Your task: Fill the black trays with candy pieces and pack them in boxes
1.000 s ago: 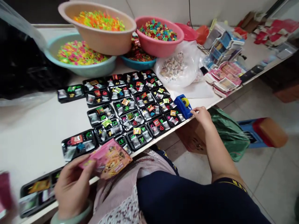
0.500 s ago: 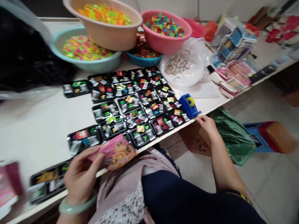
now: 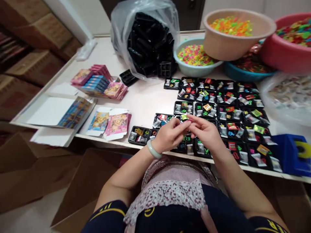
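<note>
My left hand (image 3: 170, 136), with a pale bangle (image 3: 153, 149) at its wrist, and my right hand (image 3: 204, 132) meet at the fingertips above the black trays. Thumb and forefinger are pinched together on each; whatever lies between them, if anything, is too small to make out. Beneath and around them sit rows of filled trays (image 3: 230, 128) holding small wrapped packets and bright plastic bits. A short row of similar trays (image 3: 139, 135) runs along the front edge, left of my left hand. To the right of my right hand stands a blue tape dispenser (image 3: 286, 152) with a yellow roll.
Pink and blue boxes (image 3: 97, 81) are stacked at the left, with flat cartons (image 3: 119, 124) before them. A clear bag of black trays (image 3: 150, 45) stands behind. Basins of coloured pieces (image 3: 239, 42) line the back right. Open cardboard boxes (image 3: 80, 187) lie below the table.
The view has swung left. My left hand no longer holds the pink box. My right hand has left the tape dispenser, and both hands have come together.
</note>
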Action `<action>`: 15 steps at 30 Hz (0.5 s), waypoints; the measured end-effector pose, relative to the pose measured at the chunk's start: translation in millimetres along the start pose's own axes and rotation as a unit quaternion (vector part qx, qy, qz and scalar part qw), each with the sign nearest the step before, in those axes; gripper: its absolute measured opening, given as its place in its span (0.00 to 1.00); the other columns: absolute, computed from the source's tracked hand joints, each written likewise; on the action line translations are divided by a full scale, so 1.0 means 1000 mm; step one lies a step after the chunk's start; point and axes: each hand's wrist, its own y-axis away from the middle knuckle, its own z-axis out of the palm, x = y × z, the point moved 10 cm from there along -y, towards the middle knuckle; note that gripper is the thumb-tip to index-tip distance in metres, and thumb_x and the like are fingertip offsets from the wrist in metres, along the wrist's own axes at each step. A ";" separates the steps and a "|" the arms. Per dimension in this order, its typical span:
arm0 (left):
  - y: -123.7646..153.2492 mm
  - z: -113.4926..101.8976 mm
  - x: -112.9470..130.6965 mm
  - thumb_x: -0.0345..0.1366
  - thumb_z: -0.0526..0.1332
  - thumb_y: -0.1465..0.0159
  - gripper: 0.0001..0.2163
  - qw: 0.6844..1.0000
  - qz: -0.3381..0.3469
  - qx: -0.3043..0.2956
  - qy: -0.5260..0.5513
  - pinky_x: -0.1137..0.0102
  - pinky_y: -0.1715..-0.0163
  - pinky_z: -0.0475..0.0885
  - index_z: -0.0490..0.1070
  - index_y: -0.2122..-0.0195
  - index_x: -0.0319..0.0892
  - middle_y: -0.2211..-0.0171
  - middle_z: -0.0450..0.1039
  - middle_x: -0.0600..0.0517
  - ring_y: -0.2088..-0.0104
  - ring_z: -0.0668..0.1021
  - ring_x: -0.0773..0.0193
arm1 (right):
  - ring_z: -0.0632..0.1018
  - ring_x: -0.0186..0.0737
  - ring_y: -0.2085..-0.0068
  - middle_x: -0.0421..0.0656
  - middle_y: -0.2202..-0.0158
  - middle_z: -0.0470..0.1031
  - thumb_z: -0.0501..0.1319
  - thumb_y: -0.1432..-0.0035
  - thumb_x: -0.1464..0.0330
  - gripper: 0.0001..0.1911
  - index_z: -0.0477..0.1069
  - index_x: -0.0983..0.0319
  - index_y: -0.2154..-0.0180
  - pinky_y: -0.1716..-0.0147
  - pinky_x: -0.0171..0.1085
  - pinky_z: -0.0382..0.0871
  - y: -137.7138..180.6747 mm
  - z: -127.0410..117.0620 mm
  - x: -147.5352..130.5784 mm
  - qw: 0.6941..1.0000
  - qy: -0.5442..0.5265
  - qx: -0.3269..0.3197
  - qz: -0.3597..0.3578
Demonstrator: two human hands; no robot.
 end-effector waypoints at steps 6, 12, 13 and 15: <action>0.019 -0.021 -0.066 0.32 0.58 0.38 0.05 0.973 -0.160 0.041 0.161 0.68 0.63 0.71 0.69 0.61 0.41 0.66 0.69 0.50 0.65 0.73 0.65 | 0.72 0.39 0.77 0.39 0.78 0.73 0.62 0.45 0.53 0.34 0.66 0.61 0.41 0.76 0.37 0.65 -0.030 0.022 0.000 0.946 0.321 -0.050 0.006; 0.059 -0.164 -0.223 0.37 0.63 0.40 0.09 0.894 -0.368 0.225 0.123 0.71 0.61 0.70 0.68 0.61 0.41 0.63 0.71 0.51 0.63 0.74 0.65 | 0.78 0.41 0.69 0.43 0.67 0.78 0.59 0.44 0.51 0.32 0.65 0.58 0.42 0.70 0.37 0.73 -0.049 0.024 0.017 0.956 0.274 -0.092 -0.043; 0.062 -0.192 -0.252 0.35 0.62 0.40 0.07 0.889 -0.381 0.240 0.078 0.70 0.59 0.70 0.69 0.62 0.40 0.63 0.72 0.51 0.62 0.74 0.64 | 0.79 0.41 0.67 0.44 0.66 0.78 0.59 0.44 0.51 0.29 0.68 0.58 0.44 0.68 0.37 0.74 -0.050 0.023 0.028 0.960 0.260 -0.099 -0.034; 0.064 -0.230 -0.314 0.29 0.61 0.42 0.05 0.880 -0.416 0.227 0.017 0.69 0.57 0.70 0.70 0.63 0.38 0.64 0.72 0.50 0.61 0.74 0.63 | 0.80 0.42 0.66 0.45 0.64 0.79 0.60 0.44 0.51 0.25 0.72 0.58 0.49 0.64 0.38 0.76 -0.048 0.024 0.049 0.963 0.245 -0.114 -0.011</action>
